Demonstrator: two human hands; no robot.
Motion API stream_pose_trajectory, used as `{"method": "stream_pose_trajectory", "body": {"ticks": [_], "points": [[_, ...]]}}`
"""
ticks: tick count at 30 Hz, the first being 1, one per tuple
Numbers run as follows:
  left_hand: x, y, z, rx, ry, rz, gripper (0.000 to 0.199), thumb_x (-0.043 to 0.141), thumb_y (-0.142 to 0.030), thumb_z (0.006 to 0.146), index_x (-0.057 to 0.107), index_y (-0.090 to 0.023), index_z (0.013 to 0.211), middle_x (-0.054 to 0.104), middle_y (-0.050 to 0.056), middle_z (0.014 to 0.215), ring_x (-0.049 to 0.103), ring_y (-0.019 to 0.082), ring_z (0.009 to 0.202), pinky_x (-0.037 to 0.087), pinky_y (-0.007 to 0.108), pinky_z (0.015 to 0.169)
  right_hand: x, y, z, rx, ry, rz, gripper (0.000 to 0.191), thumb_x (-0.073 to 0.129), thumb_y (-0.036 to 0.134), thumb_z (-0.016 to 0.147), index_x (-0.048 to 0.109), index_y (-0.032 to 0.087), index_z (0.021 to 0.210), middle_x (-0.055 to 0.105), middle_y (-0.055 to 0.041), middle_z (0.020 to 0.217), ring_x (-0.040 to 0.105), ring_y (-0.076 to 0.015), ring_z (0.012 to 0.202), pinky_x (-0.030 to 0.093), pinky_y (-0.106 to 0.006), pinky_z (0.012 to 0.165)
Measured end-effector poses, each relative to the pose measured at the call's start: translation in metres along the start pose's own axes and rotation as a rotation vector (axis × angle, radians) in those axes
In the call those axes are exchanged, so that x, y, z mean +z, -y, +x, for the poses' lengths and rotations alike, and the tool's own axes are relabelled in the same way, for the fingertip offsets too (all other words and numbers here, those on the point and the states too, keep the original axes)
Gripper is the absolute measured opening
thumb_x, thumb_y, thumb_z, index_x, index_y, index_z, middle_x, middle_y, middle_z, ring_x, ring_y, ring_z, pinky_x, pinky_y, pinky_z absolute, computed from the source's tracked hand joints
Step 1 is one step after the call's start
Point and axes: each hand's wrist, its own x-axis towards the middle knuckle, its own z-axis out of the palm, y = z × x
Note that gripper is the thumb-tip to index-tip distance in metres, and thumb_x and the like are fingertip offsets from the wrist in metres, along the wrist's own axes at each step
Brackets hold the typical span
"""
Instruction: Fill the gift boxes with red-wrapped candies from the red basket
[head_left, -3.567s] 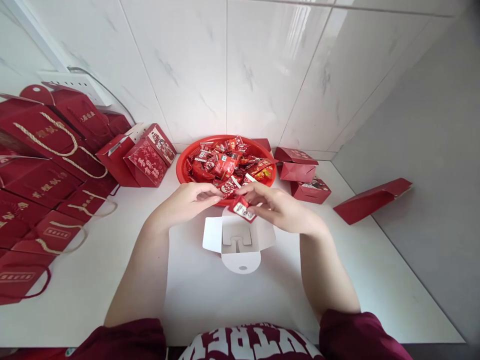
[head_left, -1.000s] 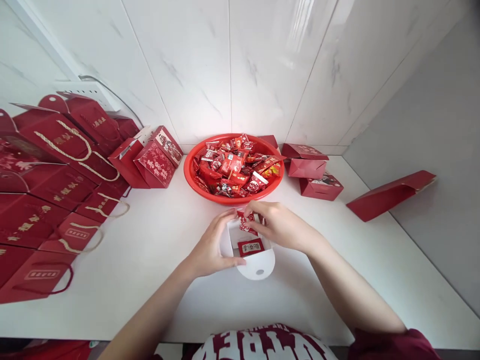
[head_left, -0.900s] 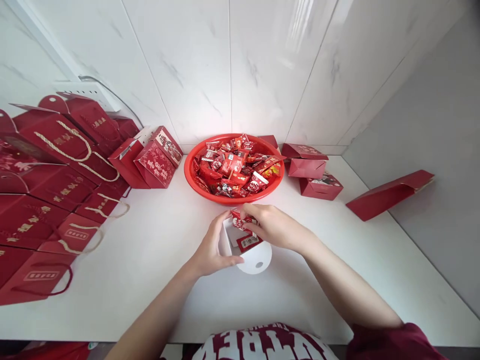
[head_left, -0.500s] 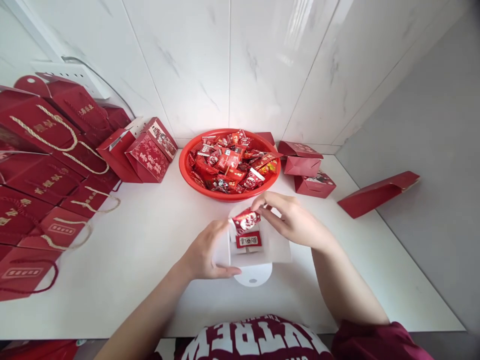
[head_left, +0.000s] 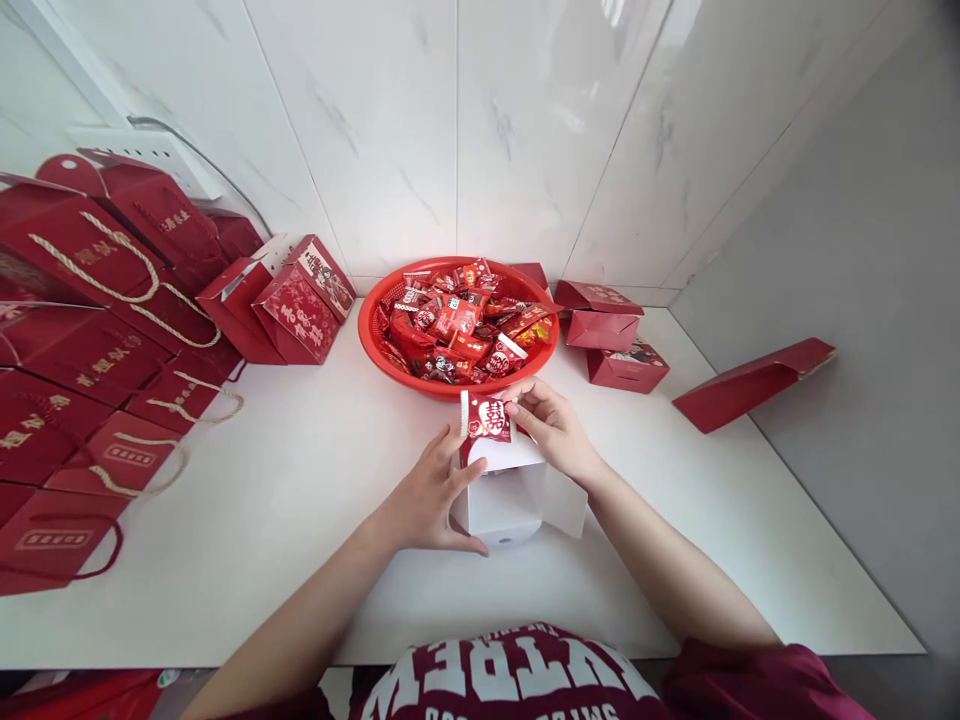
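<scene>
A small open gift box [head_left: 504, 505], white inside, sits in front of me with its flaps folded out. My left hand [head_left: 431, 490] grips its left side, fingers and thumb spread along the wall. Between the thumb and fingers of my right hand [head_left: 551, 425] is the right end of a red wrapped candy [head_left: 487, 417] with white double-happiness lettering. The candy is just above the box's far flap, which hides most of what lies inside. Beyond it stands a red plastic basket [head_left: 365, 345] heaped with wrapped sweets [head_left: 457, 318].
Stacked red gift bags [head_left: 97, 360] with rope handles fill the left side. Folded red boxes [head_left: 296, 315] stand beside them. More red boxes [head_left: 626, 368] sit right of the basket, and another red box [head_left: 750, 385] lies at the table's right edge. A tiled wall closes the back.
My right hand has moved the candy slightly away from me, over the far flap. That flap now covers the small red packet seen inside the box earlier. My left fingers have shifted along the box.
</scene>
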Motion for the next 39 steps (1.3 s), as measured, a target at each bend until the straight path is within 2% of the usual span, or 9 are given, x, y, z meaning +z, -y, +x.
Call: {"method": "stream_pose_trajectory", "body": {"ticks": [3,6,9,16,19,23,28,34,39], "points": [[0.003,0.001,0.001,0.061,-0.065,0.065,0.109,0.078,-0.047,0.076,0.005,-0.034,0.156,0.031,0.021,0.148,0.037,0.04,0.139,0.04,0.059,0.106,0.005,-0.001,0.001,-0.011,-0.075,0.015,0.033,0.065,0.05,0.087,0.054,0.02,0.097,0.061,-0.002,0.089,0.059,-0.0142,0.075,0.049,-0.027,0.067],[-0.002,0.003,-0.002,0.118,-0.122,0.095,0.08,0.075,-0.037,0.078,0.032,-0.043,0.145,0.048,0.012,0.138,0.046,0.035,0.135,0.04,0.055,0.107,0.008,0.005,-0.001,-0.081,-0.158,-0.032,0.028,0.061,0.047,0.09,0.053,0.021,0.097,0.061,-0.0019,0.087,0.06,-0.0153,0.077,0.051,-0.028,0.07],[-0.01,0.007,-0.007,-0.002,-0.11,0.086,0.058,0.077,-0.038,0.075,0.051,-0.044,0.126,0.057,0.006,0.13,0.051,0.034,0.132,0.035,0.055,0.11,0.003,0.019,-0.003,-0.239,-0.28,-0.1,0.018,0.059,0.04,0.094,0.052,0.024,0.097,0.058,-0.0001,0.083,0.059,-0.0147,0.072,0.052,-0.029,0.069],[-0.022,0.008,-0.005,-0.15,-0.177,0.04,0.113,0.08,-0.042,0.07,0.008,-0.03,0.156,0.047,0.018,0.137,0.052,0.039,0.125,0.047,0.051,0.1,-0.018,0.055,-0.006,-0.437,-0.513,-0.331,0.013,0.057,0.038,0.096,0.053,0.027,0.099,0.06,-0.0044,0.092,0.063,-0.018,0.077,0.054,-0.032,0.066],[-0.025,0.001,0.0,-0.275,-0.035,-0.067,0.121,0.083,-0.038,0.067,0.003,-0.03,0.157,0.043,0.018,0.143,0.05,0.039,0.127,0.046,0.05,0.103,-0.018,0.069,-0.012,-0.439,-0.422,-0.371,0.009,0.058,0.035,0.096,0.056,0.026,0.097,0.062,-0.0048,0.094,0.063,-0.0179,0.077,0.054,-0.033,0.065],[-0.023,-0.002,0.005,-0.398,0.083,-0.259,0.123,0.084,-0.036,0.067,0.001,-0.028,0.158,0.037,0.018,0.152,0.045,0.038,0.135,0.043,0.051,0.109,-0.012,0.082,-0.02,-0.338,-0.064,-0.537,0.008,0.053,0.025,0.099,0.06,0.024,0.099,0.065,-0.0036,0.095,0.063,-0.0167,0.082,0.053,-0.031,0.073],[-0.015,0.0,0.004,-0.469,0.139,-0.391,0.123,0.084,-0.042,0.068,0.001,-0.025,0.158,0.027,0.019,0.159,0.037,0.038,0.143,0.038,0.051,0.114,0.003,0.065,-0.02,-0.132,0.268,-0.853,0.018,0.043,0.012,0.099,0.058,0.022,0.102,0.065,-0.0008,0.091,0.06,-0.0133,0.074,0.047,-0.026,0.067],[-0.014,0.0,0.004,-0.474,0.137,-0.362,0.121,0.083,-0.043,0.069,0.002,-0.026,0.158,0.024,0.018,0.16,0.032,0.038,0.145,0.034,0.053,0.117,0.019,0.045,-0.015,-0.066,0.404,-1.355,0.02,0.049,0.004,0.092,0.064,0.015,0.097,0.065,-0.0101,0.099,0.061,-0.0229,0.089,0.046,-0.033,0.077],[-0.014,0.001,0.004,-0.469,0.13,-0.352,0.121,0.083,-0.043,0.069,0.003,-0.028,0.158,0.031,0.017,0.155,0.039,0.037,0.141,0.038,0.051,0.115,0.026,0.061,-0.015,-0.003,0.442,-1.402,0.023,0.049,0.002,0.089,0.066,0.014,0.1,0.066,-0.0108,0.099,0.064,-0.0224,0.083,0.047,-0.031,0.07]]}}
